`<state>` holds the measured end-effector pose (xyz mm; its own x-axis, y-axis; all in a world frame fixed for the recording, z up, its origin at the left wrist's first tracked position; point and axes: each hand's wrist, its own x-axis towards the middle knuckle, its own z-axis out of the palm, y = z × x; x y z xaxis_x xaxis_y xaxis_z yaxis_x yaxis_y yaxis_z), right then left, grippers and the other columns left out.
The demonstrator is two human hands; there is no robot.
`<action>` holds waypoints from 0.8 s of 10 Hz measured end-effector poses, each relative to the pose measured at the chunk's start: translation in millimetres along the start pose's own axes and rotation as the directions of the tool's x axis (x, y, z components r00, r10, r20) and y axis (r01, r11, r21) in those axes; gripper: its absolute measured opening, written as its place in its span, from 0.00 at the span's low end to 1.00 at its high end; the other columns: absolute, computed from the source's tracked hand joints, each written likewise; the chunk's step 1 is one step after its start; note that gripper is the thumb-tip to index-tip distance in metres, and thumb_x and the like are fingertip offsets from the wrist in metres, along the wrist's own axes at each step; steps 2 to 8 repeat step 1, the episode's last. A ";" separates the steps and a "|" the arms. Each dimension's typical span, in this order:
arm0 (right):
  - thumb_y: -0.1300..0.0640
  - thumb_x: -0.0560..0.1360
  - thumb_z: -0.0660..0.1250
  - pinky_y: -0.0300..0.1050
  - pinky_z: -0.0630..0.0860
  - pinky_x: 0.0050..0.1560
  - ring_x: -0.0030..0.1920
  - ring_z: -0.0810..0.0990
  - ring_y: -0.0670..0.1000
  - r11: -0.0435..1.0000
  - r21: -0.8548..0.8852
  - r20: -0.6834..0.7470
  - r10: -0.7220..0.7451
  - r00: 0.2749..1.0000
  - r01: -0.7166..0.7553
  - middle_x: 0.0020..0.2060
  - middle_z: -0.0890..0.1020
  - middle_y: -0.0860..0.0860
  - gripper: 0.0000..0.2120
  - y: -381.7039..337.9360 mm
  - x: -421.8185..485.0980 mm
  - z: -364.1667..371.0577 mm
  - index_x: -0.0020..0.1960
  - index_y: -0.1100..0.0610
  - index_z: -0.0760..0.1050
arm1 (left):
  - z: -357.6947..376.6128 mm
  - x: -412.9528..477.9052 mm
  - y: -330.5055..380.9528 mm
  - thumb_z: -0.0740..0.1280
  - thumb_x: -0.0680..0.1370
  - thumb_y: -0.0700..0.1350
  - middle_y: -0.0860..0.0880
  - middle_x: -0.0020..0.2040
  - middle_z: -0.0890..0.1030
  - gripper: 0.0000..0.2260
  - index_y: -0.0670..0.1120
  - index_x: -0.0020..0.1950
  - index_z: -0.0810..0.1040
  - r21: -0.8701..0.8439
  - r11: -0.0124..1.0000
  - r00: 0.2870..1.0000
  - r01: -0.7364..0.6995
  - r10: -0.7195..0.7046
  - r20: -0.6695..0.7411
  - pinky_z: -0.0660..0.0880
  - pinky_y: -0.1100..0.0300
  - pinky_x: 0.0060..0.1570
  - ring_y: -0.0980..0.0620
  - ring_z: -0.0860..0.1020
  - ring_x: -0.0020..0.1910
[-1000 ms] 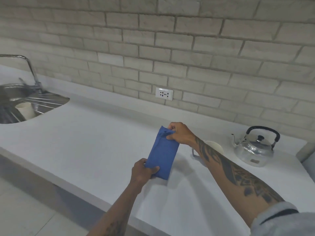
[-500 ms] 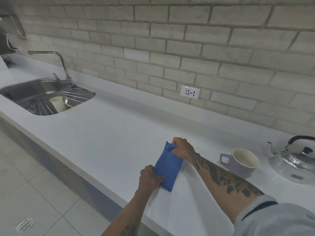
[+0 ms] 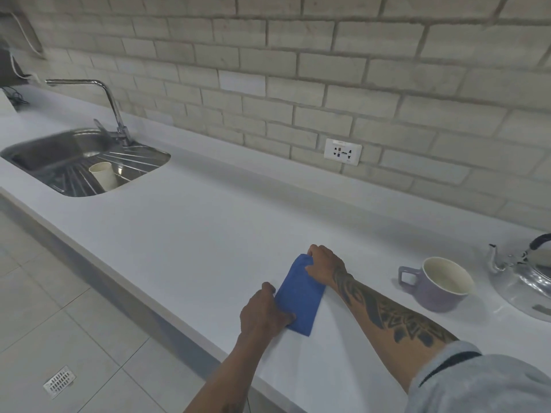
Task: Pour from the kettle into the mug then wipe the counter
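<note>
While the view has turned to the left over the last second, so that the sink (image 3: 86,162) now shows whole at the far left end of the worktop (image 3: 185,234) and the kettle (image 3: 524,281) is cut by the right edge of the picture, we see that the things themselves have hardly moved. The kettle stands upright at the right end, and the mug (image 3: 438,284) stands just beside it, apart from it, with its handle toward the cloth. We cannot tell from here if there is liquid in the mug. The blue cloth (image 3: 301,296) lies folded near the front edge of the worktop, left of the mug, as it did before.

Both hands hold it as before. The right hand (image 3: 323,268) pinches the far corner between thumb and fingers, and the left hand (image 3: 264,311) pinches the near side, its fingers curled under the edge. The cloth looks a little lower and closer to the surface than a second ago.

We judge that the pouring is finished and the wiping is being prepared. No stroke on the worktop has begun yet, so most of the wiping remains to do.
</note>
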<state>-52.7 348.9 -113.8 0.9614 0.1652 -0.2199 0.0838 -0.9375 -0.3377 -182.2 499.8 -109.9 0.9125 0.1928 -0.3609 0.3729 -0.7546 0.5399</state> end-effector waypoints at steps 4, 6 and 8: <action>0.56 0.75 0.60 0.53 0.69 0.59 0.63 0.69 0.58 0.997 -0.080 -0.002 0.020 1.000 -0.021 0.62 0.71 0.56 0.18 3.1 -0.3 -2.2 0.63 0.58 0.68 | -0.5 3.4 3.6 0.72 0.67 0.54 0.50 0.61 0.74 0.31 0.49 0.67 0.66 0.022 0.999 0.998 -0.045 0.046 -0.043 0.72 0.56 0.51 0.48 0.75 0.58; 0.56 0.75 0.60 0.53 0.69 0.59 0.63 0.69 0.58 0.997 -0.080 -0.002 0.020 1.000 -0.021 0.62 0.71 0.56 0.18 3.1 -0.3 -2.2 0.63 0.58 0.68 | -0.5 3.4 3.6 0.72 0.67 0.54 0.50 0.61 0.74 0.31 0.49 0.67 0.66 0.022 0.999 0.998 -0.045 0.046 -0.043 0.72 0.56 0.51 0.48 0.75 0.58; 0.56 0.75 0.60 0.53 0.69 0.59 0.63 0.69 0.58 0.997 -0.080 -0.002 0.020 1.000 -0.021 0.62 0.71 0.56 0.18 3.1 -0.3 -2.2 0.63 0.58 0.68 | -0.5 3.4 3.6 0.72 0.67 0.54 0.50 0.61 0.74 0.31 0.49 0.67 0.66 0.022 0.999 0.998 -0.045 0.046 -0.043 0.72 0.56 0.51 0.48 0.75 0.58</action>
